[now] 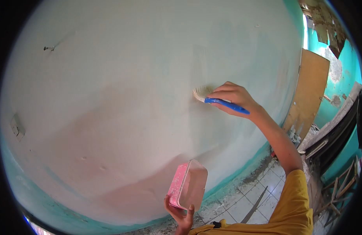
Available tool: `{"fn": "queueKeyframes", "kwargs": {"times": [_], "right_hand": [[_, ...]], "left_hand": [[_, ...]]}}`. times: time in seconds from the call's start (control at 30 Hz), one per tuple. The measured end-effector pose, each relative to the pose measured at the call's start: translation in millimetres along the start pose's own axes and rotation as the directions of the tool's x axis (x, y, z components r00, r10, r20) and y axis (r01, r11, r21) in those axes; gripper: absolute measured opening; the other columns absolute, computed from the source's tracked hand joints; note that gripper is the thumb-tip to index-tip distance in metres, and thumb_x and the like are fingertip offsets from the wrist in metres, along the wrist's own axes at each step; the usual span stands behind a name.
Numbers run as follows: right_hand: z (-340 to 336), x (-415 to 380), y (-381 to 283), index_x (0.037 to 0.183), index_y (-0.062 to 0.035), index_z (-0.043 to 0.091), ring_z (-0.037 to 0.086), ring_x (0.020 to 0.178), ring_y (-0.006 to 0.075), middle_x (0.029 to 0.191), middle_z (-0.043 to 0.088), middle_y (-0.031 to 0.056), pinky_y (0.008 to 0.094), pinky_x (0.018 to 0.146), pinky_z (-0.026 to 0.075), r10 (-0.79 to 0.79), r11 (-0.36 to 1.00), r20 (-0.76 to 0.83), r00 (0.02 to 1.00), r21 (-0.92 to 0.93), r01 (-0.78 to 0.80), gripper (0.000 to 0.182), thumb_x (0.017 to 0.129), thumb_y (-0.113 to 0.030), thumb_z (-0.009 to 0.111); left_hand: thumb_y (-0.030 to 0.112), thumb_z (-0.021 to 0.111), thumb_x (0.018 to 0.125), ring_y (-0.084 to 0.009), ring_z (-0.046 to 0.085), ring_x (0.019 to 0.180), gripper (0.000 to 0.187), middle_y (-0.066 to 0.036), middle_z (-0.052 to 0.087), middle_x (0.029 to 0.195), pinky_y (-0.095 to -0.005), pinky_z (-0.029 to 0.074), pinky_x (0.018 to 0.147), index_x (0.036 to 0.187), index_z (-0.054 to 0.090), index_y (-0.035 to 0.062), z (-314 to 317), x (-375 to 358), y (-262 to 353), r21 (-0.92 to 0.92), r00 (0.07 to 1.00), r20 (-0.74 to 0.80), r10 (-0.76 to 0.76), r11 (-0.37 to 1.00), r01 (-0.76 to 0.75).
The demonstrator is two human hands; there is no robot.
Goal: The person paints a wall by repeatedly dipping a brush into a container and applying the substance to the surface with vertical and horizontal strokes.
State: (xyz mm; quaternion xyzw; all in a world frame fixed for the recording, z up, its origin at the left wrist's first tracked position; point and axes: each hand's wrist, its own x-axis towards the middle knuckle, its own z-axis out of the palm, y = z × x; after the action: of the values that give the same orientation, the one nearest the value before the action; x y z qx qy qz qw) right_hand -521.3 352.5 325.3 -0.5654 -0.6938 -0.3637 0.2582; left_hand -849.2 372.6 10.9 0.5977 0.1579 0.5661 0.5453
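My right hand is closed round the blue handle of a paintbrush. The brush's pale bristles are bent against the wall, which is whitish with turquoise showing through and along its edges. Low in the middle, my left hand grips the bottom end of a pink plastic tub. The tub is tilted with its opening turned to the right, and white smears mark its outside. How much paint is inside, I cannot make out.
A nail sticks out of the wall at upper left, above a switch plate. At right a wooden board leans near rubble. Dirty white tiles cover the floor; a wooden frame stands at far right.
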Motion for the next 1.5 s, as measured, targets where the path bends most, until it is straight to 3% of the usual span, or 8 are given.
{"fn": "queueKeyframes", "kwargs": {"times": [0.37,0.43,0.7,0.97,1.1,1.3,1.43,1.5], "right_hand": [[-60.7,170.7,43.7,0.109,-0.0117,0.074,0.067,0.096,0.0255,0.104,0.072,0.0080,0.0323,0.078,0.056,-0.088,0.987,-0.299,0.950,-0.157,0.042,0.023,0.086,-0.014,0.073],[-35.0,142.2,45.5,0.109,-0.0179,0.073,0.065,0.089,0.0256,0.100,0.069,0.0048,0.0337,0.078,0.054,-0.341,0.935,-0.275,0.899,-0.200,0.293,0.022,0.088,-0.020,0.069],[7.0,64.7,18.7,0.115,-0.0118,0.071,0.064,0.089,0.0255,0.105,0.068,0.0080,0.0357,0.079,0.055,-0.236,0.969,0.181,0.955,0.123,0.216,0.031,0.084,-0.013,0.073],[-49.8,178.5,58.6,0.115,-0.0123,0.070,0.064,0.098,0.0279,0.107,0.071,0.0070,0.0369,0.085,0.053,-0.195,0.981,-0.332,0.923,-0.074,0.181,0.025,0.091,-0.018,0.066],[-8.3,122.5,47.9,0.120,-0.0085,0.068,0.063,0.104,0.0287,0.115,0.068,0.0095,0.0367,0.091,0.054,-0.291,0.922,-0.119,0.949,-0.300,0.245,0.034,0.086,-0.010,0.070],[10.2,47.6,21.1,0.117,-0.0113,0.069,0.061,0.096,0.0244,0.106,0.065,0.0056,0.0337,0.082,0.055,-0.203,0.978,0.358,0.911,0.115,0.173,0.040,0.079,-0.003,0.071],[-18.2,119.1,65.9,0.117,-0.0133,0.070,0.063,0.091,0.0284,0.102,0.069,0.0091,0.0385,0.082,0.052,-0.362,0.927,0.097,0.927,-0.062,0.369,0.028,0.089,-0.013,0.066],[-56.4,163.9,50.4,0.113,-0.0082,0.073,0.065,0.096,0.0294,0.102,0.071,0.0120,0.0366,0.085,0.053,0.013,0.993,0.021,1.000,-0.121,-0.010,0.026,0.095,-0.024,0.063]], "left_hand": [[0.028,0.079,0.081,-0.0308,0.028,0.138,0.104,-0.018,0.023,0.147,-0.0464,0.024,0.114,0.152,0.008,0.0022,24.2,1.3,25.7,0.015,0.986,-0.161,-0.053,0.998,0.057],[0.028,0.079,0.081,-0.0308,0.029,0.138,0.104,-0.018,0.024,0.147,-0.0463,0.024,0.114,0.152,0.008,0.0022,25.6,1.1,28.4,0.028,0.982,-0.172,-0.074,0.996,0.080],[0.029,0.079,0.081,-0.0308,0.030,0.137,0.103,-0.018,0.024,0.147,-0.0460,0.025,0.113,0.152,0.009,0.0019,31.1,4.7,21.6,0.049,0.979,-0.200,-0.044,0.997,0.054],[0.030,0.079,0.082,-0.0311,0.029,0.138,0.103,-0.018,0.024,0.147,-0.0470,0.025,0.113,0.151,0.009,0.0017,34.7,9.4,15.4,0.051,0.977,-0.210,-0.034,0.998,0.045],[0.037,0.077,0.083,-0.0315,0.029,0.139,0.104,-0.017,0.024,0.147,-0.0476,0.025,0.114,0.153,0.008,0.0028,36.3,10.6,20.0,0.085,0.975,-0.216,-0.044,0.994,0.064],[0.036,0.078,0.083,-0.0315,0.029,0.138,0.104,-0.018,0.025,0.147,-0.0478,0.026,0.114,0.153,0.008,0.0032,40.4,9.4,22.2,0.064,0.969,-0.235,-0.077,0.993,0.095],[0.036,0.078,0.083,-0.0315,0.030,0.138,0.104,-0.018,0.025,0.146,-0.0480,0.026,0.114,0.153,0.008,0.0037,38.5,8.9,21.2,0.080,0.972,-0.225,-0.073,0.992,0.093],[0.036,0.078,0.083,-0.0315,0.030,0.138,0.104,-0.018,0.026,0.146,-0.0483,0.026,0.114,0.153,0.008,0.0037,38.1,10.1,18.5,0.092,0.975,-0.218,-0.043,0.994,0.064]]}}
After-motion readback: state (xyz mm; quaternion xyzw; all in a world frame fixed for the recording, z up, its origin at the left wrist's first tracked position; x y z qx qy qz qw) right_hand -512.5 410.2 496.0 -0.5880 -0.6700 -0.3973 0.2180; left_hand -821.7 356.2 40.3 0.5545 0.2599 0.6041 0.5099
